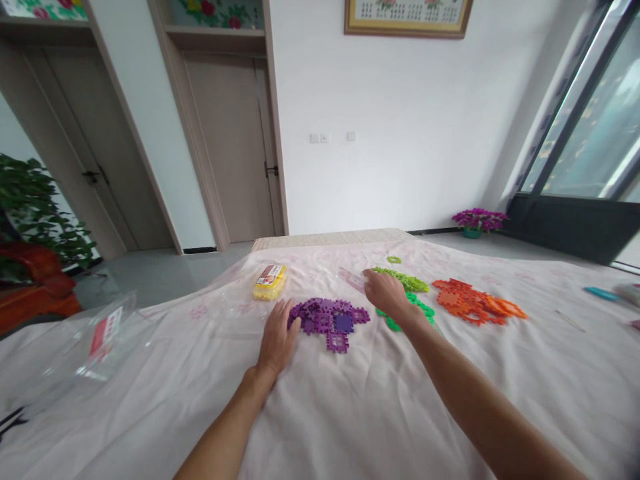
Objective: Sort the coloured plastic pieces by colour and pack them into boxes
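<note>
My left hand [278,335] rests with its fingers stretched out against the left side of a pile of purple interlocking plastic building pieces [323,321]. One dark blue-violet piece [343,323] lies among them. My right hand [387,292] is closed at the fingertips on the edge of a clear, pinkish plastic wrapper [352,279] lying toward the left. Just beyond that hand are light green pieces [407,280]. Darker green pieces [424,308] lie beside and partly beneath the wrist. My right fingertips are only partly visible.
Orange pieces [475,301] lie to the right, with a thin stick [570,320] beyond. A yellow pack [270,282] stands behind my left hand. Clear plastic bags [107,337] lie left on the pale cloth [320,413]. One green piece [394,259] sits far back.
</note>
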The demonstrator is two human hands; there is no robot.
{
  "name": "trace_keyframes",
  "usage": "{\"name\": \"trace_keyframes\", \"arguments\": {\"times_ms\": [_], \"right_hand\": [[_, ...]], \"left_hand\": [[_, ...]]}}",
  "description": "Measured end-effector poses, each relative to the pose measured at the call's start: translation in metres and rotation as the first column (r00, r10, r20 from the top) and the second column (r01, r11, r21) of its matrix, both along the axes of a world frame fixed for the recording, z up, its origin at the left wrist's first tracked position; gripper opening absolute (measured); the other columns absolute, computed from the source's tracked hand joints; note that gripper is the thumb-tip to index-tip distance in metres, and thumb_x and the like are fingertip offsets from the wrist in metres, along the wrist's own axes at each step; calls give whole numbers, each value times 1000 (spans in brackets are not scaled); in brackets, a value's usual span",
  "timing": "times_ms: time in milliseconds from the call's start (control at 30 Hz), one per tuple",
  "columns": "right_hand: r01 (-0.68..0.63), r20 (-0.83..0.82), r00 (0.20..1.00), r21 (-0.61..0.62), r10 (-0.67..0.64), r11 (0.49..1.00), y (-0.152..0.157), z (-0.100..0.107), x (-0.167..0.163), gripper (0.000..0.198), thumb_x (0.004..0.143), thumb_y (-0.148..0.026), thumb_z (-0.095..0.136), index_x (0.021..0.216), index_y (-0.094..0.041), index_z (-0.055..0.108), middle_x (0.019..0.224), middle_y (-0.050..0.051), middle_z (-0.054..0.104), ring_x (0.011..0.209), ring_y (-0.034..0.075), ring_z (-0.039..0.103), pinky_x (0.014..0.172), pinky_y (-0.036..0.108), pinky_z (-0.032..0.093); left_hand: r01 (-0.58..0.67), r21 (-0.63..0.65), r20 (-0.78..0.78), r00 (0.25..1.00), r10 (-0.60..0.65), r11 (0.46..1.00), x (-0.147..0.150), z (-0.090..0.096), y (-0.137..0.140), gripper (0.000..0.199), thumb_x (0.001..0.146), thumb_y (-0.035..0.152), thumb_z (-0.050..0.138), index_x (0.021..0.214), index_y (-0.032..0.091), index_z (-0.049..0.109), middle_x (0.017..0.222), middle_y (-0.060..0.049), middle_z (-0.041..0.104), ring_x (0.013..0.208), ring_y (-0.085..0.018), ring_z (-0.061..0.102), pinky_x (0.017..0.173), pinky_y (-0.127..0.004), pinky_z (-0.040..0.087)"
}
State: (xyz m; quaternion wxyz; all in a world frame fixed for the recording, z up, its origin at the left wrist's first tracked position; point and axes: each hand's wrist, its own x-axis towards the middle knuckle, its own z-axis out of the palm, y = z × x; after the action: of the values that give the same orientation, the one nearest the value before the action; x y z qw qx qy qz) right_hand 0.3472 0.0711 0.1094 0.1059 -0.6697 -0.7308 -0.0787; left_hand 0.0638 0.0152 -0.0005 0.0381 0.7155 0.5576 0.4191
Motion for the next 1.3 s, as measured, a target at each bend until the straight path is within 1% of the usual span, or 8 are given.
{"name": "trace_keyframes", "arguments": {"times_ms": [167, 333, 533, 867, 1000, 1067, 1200, 1300], "right_hand": [[70, 17, 997, -62, -70, 996, -14, -6, 2, 39, 83, -10, 43, 117, -16, 62, 98, 15, 70, 94, 27, 67, 74, 32, 44], [-52, -15, 999, -94, 50, 994, -24, -9, -5, 44, 80, -9, 44, 117, -19, 65, 99, 14, 72, 96, 28, 67, 74, 31, 43], [-157, -13, 988, -118, 157, 981, -41, -9, -9, 44, 81, -11, 44, 118, -21, 66, 97, 12, 73, 92, 25, 68, 73, 30, 41], [-229, -102, 971, -130, 217, 965, -77, -2, -5, 45, 80, -12, 43, 116, -23, 67, 95, 9, 74, 89, 22, 68, 73, 28, 39], [-159, -138, 980, -125, 142, 979, -70, 5, 9, 45, 79, -13, 44, 116, -23, 67, 100, 9, 73, 93, 22, 67, 73, 27, 40], [-74, -140, 988, -105, 59, 992, -62, 5, 15, 43, 81, -14, 44, 118, -23, 65, 104, 10, 72, 96, 23, 66, 74, 28, 40], [38, -108, 993, -71, -46, 997, -49, -7, 12, 41, 89, -17, 41, 125, -22, 58, 105, 12, 71, 96, 25, 66, 75, 30, 41], [-8, -60, 998, -81, 3, 997, -48, -19, -3, 39, 91, -15, 39, 126, -23, 55, 103, 10, 72, 93, 24, 67, 72, 29, 41]], "left_hand": [[-142, -231, -83, 989, 126, 963, 7, 0, 36, 53, 96, 45, 31, 136, 17, 50, 140, -13, 54, 134, -23, 44, 114, -42, 28], [-83, -279, -119, 992, 52, 957, 21, 4, 50, 46, 98, 40, 27, 128, 25, 58, 133, -5, 61, 128, -19, 50, 112, -35, 31], [1, -271, -117, 993, -34, 963, 46, 6, 44, 43, 96, 41, 33, 123, 27, 62, 131, -3, 63, 127, -20, 50, 112, -36, 33], [11, -272, 3, 1000, -11, 962, 80, 11, 13, 51, 93, 51, 36, 122, 18, 61, 133, -12, 59, 128, -23, 50, 110, -37, 34], [122, -256, 117, 989, -95, 959, 77, 19, 3, 52, 94, 55, 32, 124, 22, 59, 128, -8, 62, 124, -20, 53, 109, -33, 35], [97, -241, 136, 989, -65, 966, 70, 23, 8, 54, 94, 55, 29, 125, 21, 58, 129, -8, 61, 125, -20, 51, 110, -33, 34], [70, -312, 70, 996, -51, 947, 55, 23, 40, 61, 95, 54, 24, 136, 15, 49, 143, -13, 50, 136, -21, 41, 114, -35, 28], [128, -381, 26, 992, -127, 916, 52, 18, 63, 60, 96, 51, 23, 140, 16, 46, 149, -10, 45, 139, -18, 38, 114, -34, 28]]}}
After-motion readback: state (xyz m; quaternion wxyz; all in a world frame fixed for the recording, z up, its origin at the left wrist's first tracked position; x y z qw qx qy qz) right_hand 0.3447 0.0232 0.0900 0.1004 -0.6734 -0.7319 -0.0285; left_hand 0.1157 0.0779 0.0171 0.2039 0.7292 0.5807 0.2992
